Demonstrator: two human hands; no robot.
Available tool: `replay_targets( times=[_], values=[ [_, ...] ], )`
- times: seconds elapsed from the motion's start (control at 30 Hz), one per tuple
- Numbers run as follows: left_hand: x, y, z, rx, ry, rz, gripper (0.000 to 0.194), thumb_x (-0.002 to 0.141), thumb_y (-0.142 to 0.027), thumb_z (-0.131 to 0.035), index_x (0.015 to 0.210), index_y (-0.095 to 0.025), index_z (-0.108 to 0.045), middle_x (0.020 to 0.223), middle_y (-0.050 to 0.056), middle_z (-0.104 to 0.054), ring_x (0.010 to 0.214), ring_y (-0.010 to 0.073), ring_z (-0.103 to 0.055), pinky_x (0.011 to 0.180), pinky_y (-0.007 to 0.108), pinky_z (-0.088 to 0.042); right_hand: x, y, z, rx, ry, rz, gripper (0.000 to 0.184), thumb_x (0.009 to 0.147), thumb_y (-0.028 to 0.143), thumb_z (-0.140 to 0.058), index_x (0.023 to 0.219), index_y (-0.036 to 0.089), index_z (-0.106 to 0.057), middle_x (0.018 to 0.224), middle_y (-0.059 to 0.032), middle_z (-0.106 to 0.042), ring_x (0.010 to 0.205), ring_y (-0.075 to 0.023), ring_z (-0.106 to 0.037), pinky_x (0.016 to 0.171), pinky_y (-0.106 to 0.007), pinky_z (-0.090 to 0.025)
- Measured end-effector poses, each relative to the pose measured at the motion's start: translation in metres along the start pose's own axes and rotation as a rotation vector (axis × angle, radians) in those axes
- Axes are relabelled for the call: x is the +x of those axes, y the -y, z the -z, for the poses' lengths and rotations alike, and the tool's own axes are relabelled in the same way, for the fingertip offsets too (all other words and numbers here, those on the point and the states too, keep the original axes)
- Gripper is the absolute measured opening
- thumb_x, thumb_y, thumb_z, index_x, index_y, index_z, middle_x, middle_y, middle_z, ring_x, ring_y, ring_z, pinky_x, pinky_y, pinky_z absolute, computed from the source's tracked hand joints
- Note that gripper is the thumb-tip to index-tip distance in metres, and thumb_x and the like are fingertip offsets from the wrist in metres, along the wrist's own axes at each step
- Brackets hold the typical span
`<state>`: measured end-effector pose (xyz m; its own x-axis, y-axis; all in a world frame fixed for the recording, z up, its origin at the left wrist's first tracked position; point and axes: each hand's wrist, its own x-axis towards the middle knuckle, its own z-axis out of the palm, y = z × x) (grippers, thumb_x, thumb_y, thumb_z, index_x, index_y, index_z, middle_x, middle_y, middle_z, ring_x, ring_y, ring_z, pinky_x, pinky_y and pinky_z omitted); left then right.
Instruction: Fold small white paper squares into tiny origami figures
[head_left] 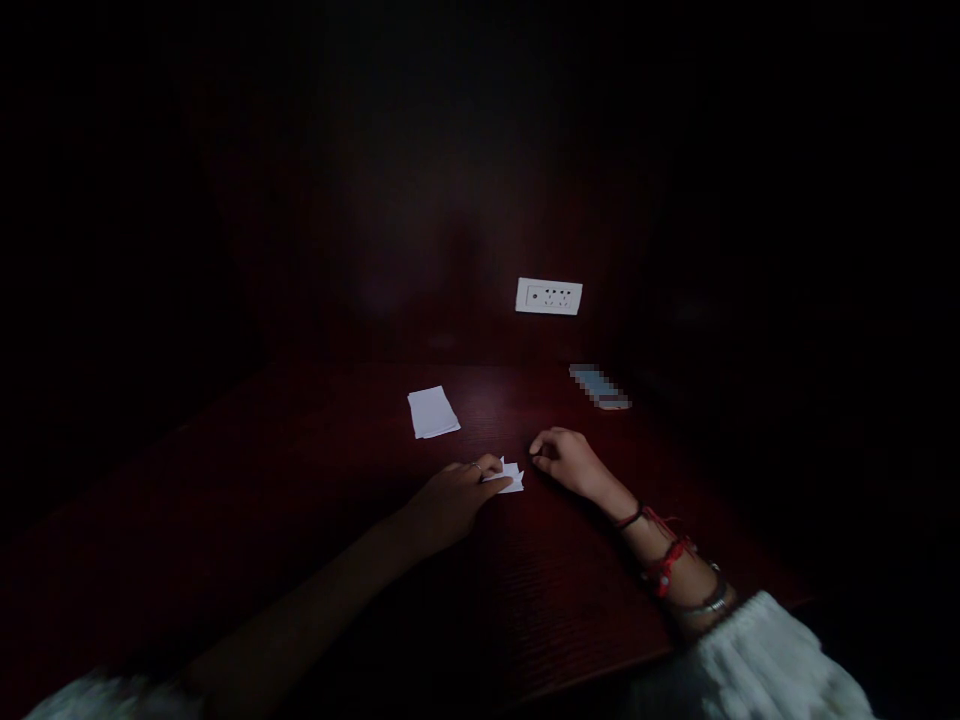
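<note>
A small piece of folded white paper (513, 478) lies on the dark red table, with pointed corners sticking up. My left hand (454, 500), a ring on one finger, grips its left side, thumb across the near part and the other fingers curled at the far part. Just right of the paper, apart from it, my right hand (574, 463) rests near the tabletop. Its fingers are loosely bent, with a gap between thumb and forefinger and nothing visible in them. Beyond my left hand sits a small stack of white paper sheets (433, 412).
A phone (600, 387), its screen blurred out, lies at the back right of the table (360, 430). On the back panel is a white socket plate (549, 296). Bracelets (671, 562) circle my right wrist and forearm. Both sides are very dark.
</note>
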<state>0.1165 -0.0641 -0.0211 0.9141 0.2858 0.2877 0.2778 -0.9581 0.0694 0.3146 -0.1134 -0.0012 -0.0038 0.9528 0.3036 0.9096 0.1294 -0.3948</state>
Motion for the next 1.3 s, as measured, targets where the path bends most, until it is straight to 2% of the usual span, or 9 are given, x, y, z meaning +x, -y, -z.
replay_targets(
  times=[0.07,0.13,0.27,0.37,0.43,0.53,0.93,1.3],
  values=[
    [0.0,-0.001,0.0,0.012,-0.008,0.01,0.047,0.073,-0.002,-0.032,0.114,-0.026,-0.037,0.121,0.003,-0.032,0.097,0.0171,-0.043,0.076,0.031,-0.035,-0.002,0.001,0.006,0.01,0.013,0.171,0.021,0.069,0.008,-0.046,0.08,0.017,-0.061,0.077,-0.0023,-0.054,0.068,-0.008,-0.049,0.064,-0.018,-0.037],
    [0.0,-0.002,0.001,0.016,-0.006,0.007,0.047,0.074,-0.002,-0.032,0.114,-0.025,-0.037,0.125,0.003,-0.028,0.098,0.0171,-0.042,0.077,0.032,-0.034,-0.004,0.002,0.009,0.0,0.093,0.309,0.027,0.07,0.006,-0.043,0.084,0.019,-0.062,0.081,-0.0019,-0.054,0.073,-0.0081,-0.049,0.068,-0.018,-0.037],
    [0.001,0.0,0.0,0.032,0.017,-0.031,0.047,0.074,-0.003,-0.033,0.115,-0.025,-0.035,0.12,0.002,-0.038,0.11,0.0192,-0.032,0.085,0.036,-0.028,-0.008,0.006,0.01,-0.063,0.252,0.421,0.034,0.07,0.004,-0.041,0.093,0.022,-0.06,0.087,-0.0019,-0.054,0.079,-0.0091,-0.049,0.072,-0.019,-0.036],
    [0.002,0.005,-0.002,0.044,0.024,-0.062,0.049,0.072,-0.003,-0.033,0.116,-0.024,-0.034,0.118,0.001,-0.041,0.115,0.0192,-0.024,0.092,0.041,-0.018,-0.011,0.008,0.011,-0.097,0.27,0.437,0.038,0.071,0.004,-0.039,0.097,0.023,-0.057,0.091,-0.002,-0.054,0.082,-0.0098,-0.05,0.074,-0.019,-0.036],
    [0.002,0.009,-0.004,0.025,0.045,-0.085,0.05,0.072,-0.002,-0.032,0.117,-0.024,-0.032,0.119,0.001,-0.039,0.114,0.0172,-0.026,0.094,0.04,-0.014,-0.012,0.01,0.013,-0.112,0.278,0.443,0.039,0.071,0.003,-0.039,0.098,0.023,-0.057,0.091,-0.0021,-0.055,0.083,-0.0101,-0.05,0.075,-0.019,-0.036],
    [0.003,0.012,-0.003,-0.021,0.071,-0.106,0.05,0.072,-0.003,-0.031,0.117,-0.023,-0.031,0.12,0.002,-0.038,0.11,0.0145,-0.032,0.094,0.038,-0.015,-0.014,0.011,0.015,-0.134,0.291,0.442,0.039,0.07,0.003,-0.038,0.099,0.022,-0.056,0.091,-0.0028,-0.056,0.083,-0.0105,-0.051,0.075,-0.02,-0.036],
    [0.005,0.01,0.007,-0.038,0.077,-0.145,0.05,0.071,-0.003,-0.033,0.117,-0.023,-0.031,0.119,0.0,-0.039,0.11,0.0128,-0.033,0.093,0.031,-0.018,-0.015,0.011,0.017,-0.177,0.312,0.466,0.04,0.071,0.004,-0.038,0.102,0.024,-0.054,0.094,-0.0022,-0.055,0.084,-0.01,-0.05,0.074,-0.019,-0.035],
    [0.006,0.014,0.002,-0.01,0.044,-0.157,0.046,0.073,-0.004,-0.031,0.114,-0.023,-0.036,0.116,0.0,-0.043,0.107,0.012,-0.036,0.091,0.029,-0.02,-0.015,0.015,0.021,-0.316,0.302,0.421,0.032,0.073,0.01,-0.039,0.095,0.024,-0.058,0.092,-0.0017,-0.058,0.081,-0.0125,-0.052,0.068,-0.021,-0.035]
  ],
)
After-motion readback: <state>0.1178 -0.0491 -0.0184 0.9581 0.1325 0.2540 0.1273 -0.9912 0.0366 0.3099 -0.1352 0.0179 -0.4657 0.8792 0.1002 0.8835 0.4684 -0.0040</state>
